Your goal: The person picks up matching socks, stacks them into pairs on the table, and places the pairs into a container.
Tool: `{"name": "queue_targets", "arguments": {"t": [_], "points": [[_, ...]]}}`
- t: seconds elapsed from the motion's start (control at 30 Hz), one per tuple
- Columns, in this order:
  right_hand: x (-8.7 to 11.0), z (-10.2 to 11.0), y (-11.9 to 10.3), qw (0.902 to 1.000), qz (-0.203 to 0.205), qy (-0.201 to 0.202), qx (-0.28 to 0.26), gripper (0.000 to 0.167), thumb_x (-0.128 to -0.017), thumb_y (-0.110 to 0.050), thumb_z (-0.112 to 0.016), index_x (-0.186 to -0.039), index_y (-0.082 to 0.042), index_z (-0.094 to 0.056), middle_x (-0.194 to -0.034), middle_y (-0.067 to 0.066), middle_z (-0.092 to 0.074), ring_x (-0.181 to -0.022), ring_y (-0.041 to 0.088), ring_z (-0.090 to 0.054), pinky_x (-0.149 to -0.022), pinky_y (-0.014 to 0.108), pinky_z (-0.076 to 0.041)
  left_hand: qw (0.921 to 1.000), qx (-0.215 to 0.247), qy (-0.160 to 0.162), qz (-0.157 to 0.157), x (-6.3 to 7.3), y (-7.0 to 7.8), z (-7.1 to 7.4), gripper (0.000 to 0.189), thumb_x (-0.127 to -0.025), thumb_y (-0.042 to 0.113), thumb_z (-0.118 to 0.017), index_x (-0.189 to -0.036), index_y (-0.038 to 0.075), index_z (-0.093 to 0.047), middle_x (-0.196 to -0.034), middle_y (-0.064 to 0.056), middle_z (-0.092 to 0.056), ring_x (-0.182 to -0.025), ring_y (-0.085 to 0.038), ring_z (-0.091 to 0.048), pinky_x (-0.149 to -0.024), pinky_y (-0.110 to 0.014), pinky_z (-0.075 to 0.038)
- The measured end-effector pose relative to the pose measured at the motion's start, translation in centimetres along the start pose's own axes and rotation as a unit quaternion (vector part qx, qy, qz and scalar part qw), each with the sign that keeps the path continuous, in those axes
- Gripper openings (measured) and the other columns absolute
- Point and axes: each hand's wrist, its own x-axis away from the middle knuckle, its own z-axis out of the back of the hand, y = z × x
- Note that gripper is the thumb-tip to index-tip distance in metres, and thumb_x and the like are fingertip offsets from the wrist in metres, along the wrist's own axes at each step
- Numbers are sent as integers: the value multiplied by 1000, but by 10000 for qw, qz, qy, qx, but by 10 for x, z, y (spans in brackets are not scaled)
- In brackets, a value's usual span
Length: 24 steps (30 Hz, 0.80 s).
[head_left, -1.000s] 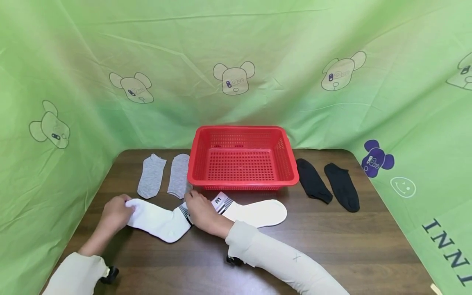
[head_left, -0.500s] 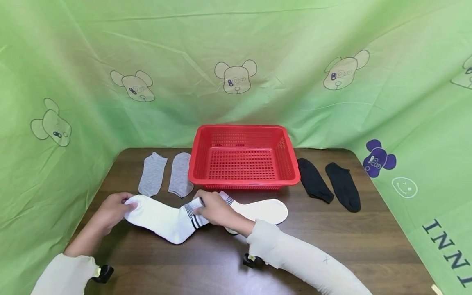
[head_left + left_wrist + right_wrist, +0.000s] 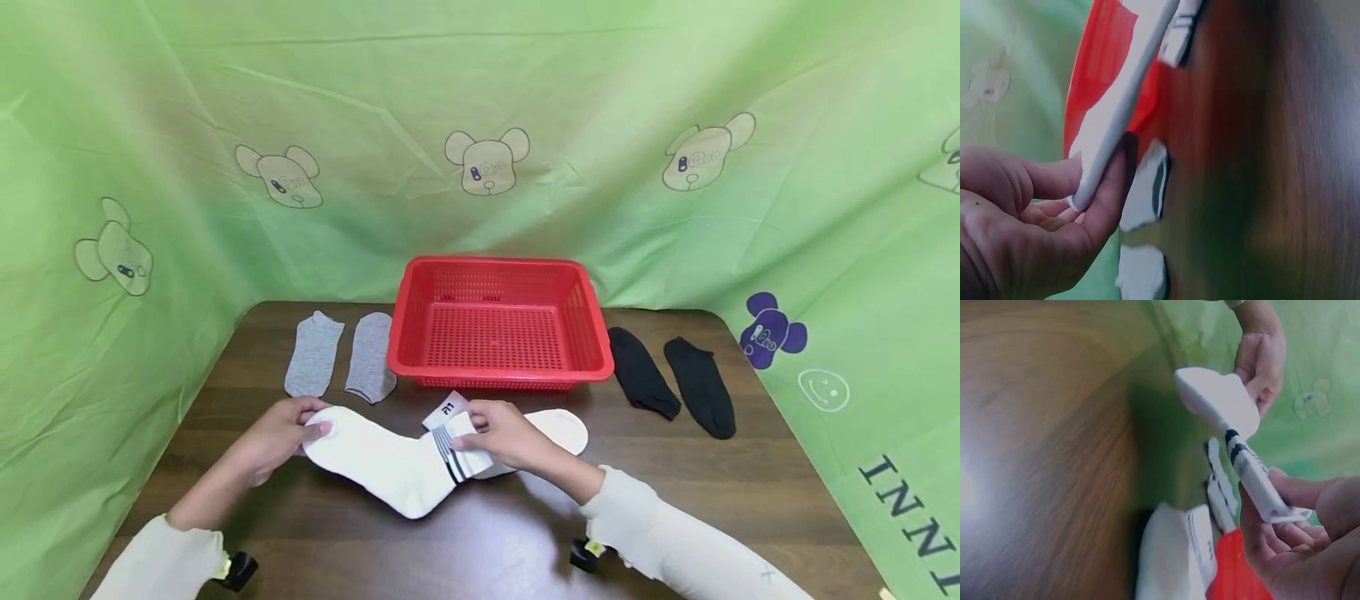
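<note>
Between my hands a white sock (image 3: 382, 458) with dark stripes at its cuff is stretched out above the table. My left hand (image 3: 288, 433) pinches its toe end between thumb and fingers, as the left wrist view also shows. At the striped cuff, my right hand (image 3: 498, 433) grips the sock near its opening; the right wrist view shows the thumb on one side and fingers on the other. A second white sock (image 3: 558, 429) lies on the table behind my right hand, partly hidden by it. Its cuff (image 3: 447, 408) with dark lettering shows beyond the held sock.
A red perforated basket (image 3: 501, 375) stands at the back middle of the brown wooden table (image 3: 360, 562). Two grey socks (image 3: 314, 354) (image 3: 371, 357) lie left of it, two black socks (image 3: 643, 372) (image 3: 700, 386) right of it. A green printed cloth (image 3: 480, 225) surrounds the table.
Both hands have moved to the right with the striped white sock. It is lifted off the table and stretched, its cuff now in front of the other white sock.
</note>
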Motion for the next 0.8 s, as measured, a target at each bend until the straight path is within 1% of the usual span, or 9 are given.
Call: {"name": "queue_targets", "arguments": {"t": [0.07, 0.13, 0.2, 0.27, 0.4, 0.5, 0.57, 0.7, 0.8], "points": [[8, 8, 5, 10000, -30, -3, 7, 20, -89, -13, -77, -93, -1, -62, -80, 2, -72, -67, 3, -56, -60, 18, -46, 9999, 107, -82, -41, -1, 4, -9, 33, -101, -6, -51, -128, -25, -46, -96, -8, -70, -78, -9, -66, -69, -29, -60], [15, 16, 10, 9999, -81, 71, 97, 23, -88, -15, -77, -87, -3, -58, -69, -5, -58, -62, 3, -45, -57, 18, -38, 9997, 181, -121, -88, -2, 8, -17, 33, -101, -6, -51, -127, -25, -46, -98, -11, -71, -79, -9, -66, -69, -29, -60], [21, 23, 15, 9996, -185, 144, 182, 27, -89, -18, -78, -84, -6, -54, -65, -8, -44, -60, 4, -37, -56, 18, -32, 9996, 253, -116, -112, -4, 12, -25, 32, -101, -6, -51, -127, -25, -46, -100, -14, -71, -79, -10, -66, -69, -29, -60], [27, 31, 19, 9989, -298, 225, 268, 31, -89, -20, -78, -82, -7, -51, -64, -8, -35, -60, 6, -31, -55, 20, -27, 9995, 282, -103, -132, -6, 15, -34, 31, -101, -7, -51, -125, -26, -47, -100, -16, -72, -78, -10, -66, -68, -29, -60], [39, 43, 27, 9976, -513, 352, 304, 32, -90, -22, -78, -81, -8, -51, -63, -7, -35, -60, 7, -30, -54, 21, -25, 9995, 318, 14, -38, -13, 17, -55, 27, -100, -7, -52, -122, -23, -50, -96, -16, -72, -75, -11, -66, -67, -29, -60], [48, 51, 32, 9974, -559, 393, 240, 36, -90, -21, -78, -80, -7, -46, -63, -6, -33, -60, 8, -28, -55, 22, -24, 9992, 375, 74, 70, -17, 15, -70, 24, -100, -7, -53, -119, -21, -52, -94, -15, -71, -74, -11, -66, -66, -30, -60], [53, 56, 35, 9975, -553, 411, 184, 42, -90, -20, -78, -78, -6, -41, -64, -5, -28, -61, 9, -26, -55, 22, -23, 9989, 440, 83, 152, -19, 14, -79, 23, -100, -7, -54, -119, -21, -53, -94, -16, -71, -73, -12, -66, -66, -30, -61], [63, 64, 42, 9973, -608, 417, 29, 46, -92, -19, -77, -78, -3, -35, -64, -4, -25, -61, 9, -24, -56, 23, -21, 9985, 498, 36, 201, -20, 14, -92, 23, -98, -9, -54, -118, -21, -52, -94, -19, -70, -73, -12, -66, -66, -31, -61], [70, 70, 47, 9964, -727, 439, -36, 44, -93, -19, -76, -80, -3, -37, -65, -4, -25, -61, 9, -23, -56, 24, -21, 9987, 482, -31, 164, -22, 15, -101, 23, -98, -9, -55, -117, -21, -52, -95, -21, -70, -73, -12, -66, -65, -32, -61]]}}
